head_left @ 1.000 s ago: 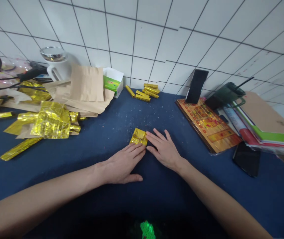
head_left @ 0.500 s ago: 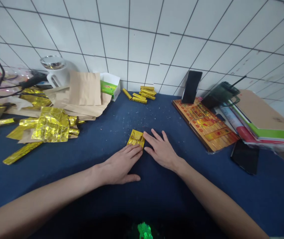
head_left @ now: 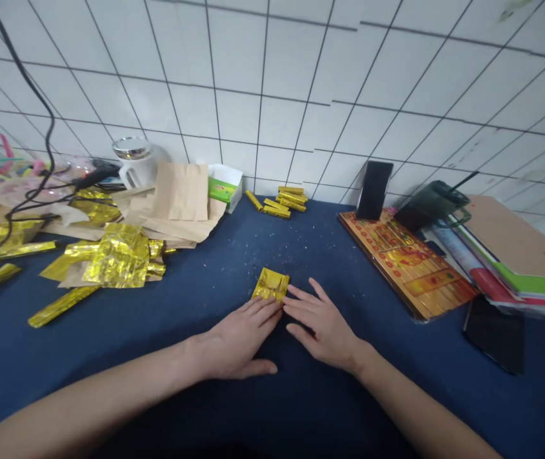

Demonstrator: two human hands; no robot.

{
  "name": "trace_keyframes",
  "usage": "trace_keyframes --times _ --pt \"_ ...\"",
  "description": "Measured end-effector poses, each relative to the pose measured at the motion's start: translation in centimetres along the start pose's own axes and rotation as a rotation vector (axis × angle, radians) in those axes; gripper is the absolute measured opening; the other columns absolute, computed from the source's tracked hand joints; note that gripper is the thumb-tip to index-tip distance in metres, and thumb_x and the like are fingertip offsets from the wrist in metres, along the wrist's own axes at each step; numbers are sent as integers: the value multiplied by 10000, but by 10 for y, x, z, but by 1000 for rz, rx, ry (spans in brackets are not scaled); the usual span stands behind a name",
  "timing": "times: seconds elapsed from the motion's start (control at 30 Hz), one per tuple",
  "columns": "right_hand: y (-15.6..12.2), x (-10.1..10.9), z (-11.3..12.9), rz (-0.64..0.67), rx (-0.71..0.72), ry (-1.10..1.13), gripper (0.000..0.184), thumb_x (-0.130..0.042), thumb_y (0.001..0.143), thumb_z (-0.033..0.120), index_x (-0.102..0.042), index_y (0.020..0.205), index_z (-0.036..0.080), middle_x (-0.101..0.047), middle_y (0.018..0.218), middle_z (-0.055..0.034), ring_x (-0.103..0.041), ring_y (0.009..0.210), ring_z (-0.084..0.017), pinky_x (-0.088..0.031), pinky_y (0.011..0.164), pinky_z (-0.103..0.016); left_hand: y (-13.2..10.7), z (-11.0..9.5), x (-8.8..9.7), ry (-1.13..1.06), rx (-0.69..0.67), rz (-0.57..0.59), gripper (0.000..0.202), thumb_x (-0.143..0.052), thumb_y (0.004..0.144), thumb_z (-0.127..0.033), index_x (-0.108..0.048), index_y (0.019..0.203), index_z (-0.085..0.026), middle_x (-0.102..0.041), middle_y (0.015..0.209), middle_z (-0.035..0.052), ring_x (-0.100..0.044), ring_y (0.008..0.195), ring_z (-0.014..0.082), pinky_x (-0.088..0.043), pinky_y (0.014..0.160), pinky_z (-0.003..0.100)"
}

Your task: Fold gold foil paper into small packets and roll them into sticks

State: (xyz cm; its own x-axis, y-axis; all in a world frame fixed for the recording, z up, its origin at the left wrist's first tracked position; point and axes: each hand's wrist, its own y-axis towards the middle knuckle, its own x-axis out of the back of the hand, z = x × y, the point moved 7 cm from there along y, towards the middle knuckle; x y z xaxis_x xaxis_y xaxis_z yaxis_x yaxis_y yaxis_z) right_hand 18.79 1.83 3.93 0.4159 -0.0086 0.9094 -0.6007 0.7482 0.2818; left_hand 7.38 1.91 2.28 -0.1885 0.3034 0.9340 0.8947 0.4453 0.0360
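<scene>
A small folded packet of crinkled gold foil [head_left: 271, 285] lies flat on the dark blue tabletop [head_left: 444, 382], right in front of me. My left hand [head_left: 241, 338] rests palm-down with its fingertips at the packet's lower right corner. My right hand [head_left: 322, 325] lies just to the right, its fingertips against the packet's lower edge. Neither hand visibly grips it. To the left lies a heap of gold foil sheets and rolled strips [head_left: 119, 264] on brown paper. Beyond the packet stands a small pile of gold foil bars [head_left: 285, 201].
Kraft paper bags [head_left: 181, 204], a tissue box [head_left: 224, 188] and a white mug [head_left: 136, 162] stand at the back left. On the right are an orange-gold printed board [head_left: 406, 264], an upright phone [head_left: 374, 190], a flat black phone [head_left: 494, 335] and stacked folders [head_left: 515, 255].
The view has tilted upward, so everything sits lower in the frame. The foil packet lies turned slightly flatter, and both hands stay at its lower edge.
</scene>
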Motion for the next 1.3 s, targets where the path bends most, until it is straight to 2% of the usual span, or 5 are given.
trace_keyframes --times 0.17,0.33,0.53,0.97,1.3 --pt "2 -10 -12 48 -54 -61 342 -391 897 310 -548 1166 167 -558 1229 -81 -437 1202 -211 -180 1059 -506 0 1 -3 37 4 51 755 -485 785 -540 -314 1326 -42 -321 1385 196 -232 1307 297 -217 1063 414" --pt "8 -15 -37 124 -187 -193 412 -359 900 412 -459 1262 241 -453 1336 -28 -322 1274 -259 -170 1026 -590 -1 1 -5 46 -9 70 754 -466 790 -561 -316 1327 -52 -322 1388 183 -239 1304 290 -188 1073 402" --pt "16 -15 -42 132 -245 -293 434 -316 907 444 -446 1275 254 -409 1369 -35 -275 1289 -306 -181 986 -643 -1 1 -5 57 -5 72 752 -459 786 -575 -313 1329 -75 -317 1394 169 -246 1303 285 -197 1067 398" --pt "33 -11 -48 -31 -378 -268 253 -446 869 357 -661 928 238 -581 1188 -59 -471 1151 -258 -338 950 -502 4 -2 2 134 -19 54 693 -464 792 -560 -408 1271 -63 -419 1318 171 -329 1252 297 -247 1043 399" --pt "26 -17 -46 184 -401 -245 515 -439 815 548 -529 1183 198 -393 1378 -90 -292 1281 -303 -260 981 -572 -1 -3 4 -1 -6 9 681 -537 771 -470 -369 1282 -53 -383 1296 190 -341 1228 305 -281 1031 407"
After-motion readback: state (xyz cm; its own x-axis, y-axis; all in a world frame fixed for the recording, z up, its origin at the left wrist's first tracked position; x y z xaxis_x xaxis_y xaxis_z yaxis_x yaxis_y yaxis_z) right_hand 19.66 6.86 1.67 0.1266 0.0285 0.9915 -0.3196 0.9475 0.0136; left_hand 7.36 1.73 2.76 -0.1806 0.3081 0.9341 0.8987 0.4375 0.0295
